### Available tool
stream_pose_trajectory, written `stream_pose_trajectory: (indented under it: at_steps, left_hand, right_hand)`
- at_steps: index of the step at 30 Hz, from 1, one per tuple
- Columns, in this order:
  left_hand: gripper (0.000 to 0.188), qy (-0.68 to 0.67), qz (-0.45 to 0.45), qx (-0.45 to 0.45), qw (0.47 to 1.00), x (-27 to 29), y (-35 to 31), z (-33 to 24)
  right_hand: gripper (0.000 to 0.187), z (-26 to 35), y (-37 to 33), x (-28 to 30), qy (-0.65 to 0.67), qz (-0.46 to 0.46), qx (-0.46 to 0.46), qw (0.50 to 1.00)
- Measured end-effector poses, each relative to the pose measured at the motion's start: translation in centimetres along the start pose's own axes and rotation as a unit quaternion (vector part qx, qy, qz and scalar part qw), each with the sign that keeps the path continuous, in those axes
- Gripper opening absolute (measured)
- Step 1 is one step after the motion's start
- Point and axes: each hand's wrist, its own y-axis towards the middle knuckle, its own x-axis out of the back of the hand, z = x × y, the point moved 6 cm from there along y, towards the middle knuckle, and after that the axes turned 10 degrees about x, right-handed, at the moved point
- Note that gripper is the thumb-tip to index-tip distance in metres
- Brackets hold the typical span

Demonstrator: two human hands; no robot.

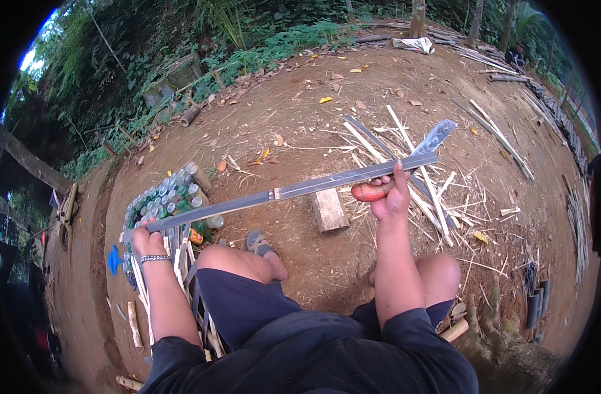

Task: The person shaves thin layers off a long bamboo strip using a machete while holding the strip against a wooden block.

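Note:
A long, dark-skinned bamboo strip [241, 200] with a pale joint stretches across in front of me, rising toward the right. Near its left end, my left hand [149, 243] is closed round it. My right hand [394, 196] grips the reddish-orange handle of a machete [434, 139], while its thumb and raised finger also steady the strip near its right end. The broad grey blade points up and away beyond the strip, partly hidden by it. Below the strip, a squared wooden block [330, 210] stands on the dirt between my feet.
Split bamboo pieces [438, 203] and shavings lie scattered to the right of the block. Glass bottles [172, 190] are grouped at left, beside pale strips [180, 256] leaning by my left leg. Dark tubes [538, 305] lie at lower right, near a tree root [494, 328].

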Motion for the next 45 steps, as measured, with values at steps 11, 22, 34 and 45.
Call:
stream_pose_trajectory:
  at_steps: [11,22,34,45]
  left_hand:
    - [0.059,0.302,0.022,0.102,0.948,-5.4,-10.0,6.8]
    - [0.056,0.549,0.625,-0.358,0.424,-19.2,-39.1,17.9]
    - [0.028,0.437,0.582,-0.188,0.660,-23.4,-32.0,18.6]
    - [0.050,0.078,0.520,-0.196,0.828,-24.5,-24.9,1.7]
  right_hand:
    - [0.018,3.2,0.9,-1.0,0.055,0.033,0.033,0.997]
    - [0.031,3.4,-0.9,-9.7,-0.177,0.075,0.137,0.972]
    - [0.064,0.7,-3.1,-14.6,-0.479,0.174,0.027,0.860]
    - [0.033,-1.5,-6.3,0.7,-0.466,0.083,-0.148,0.868]
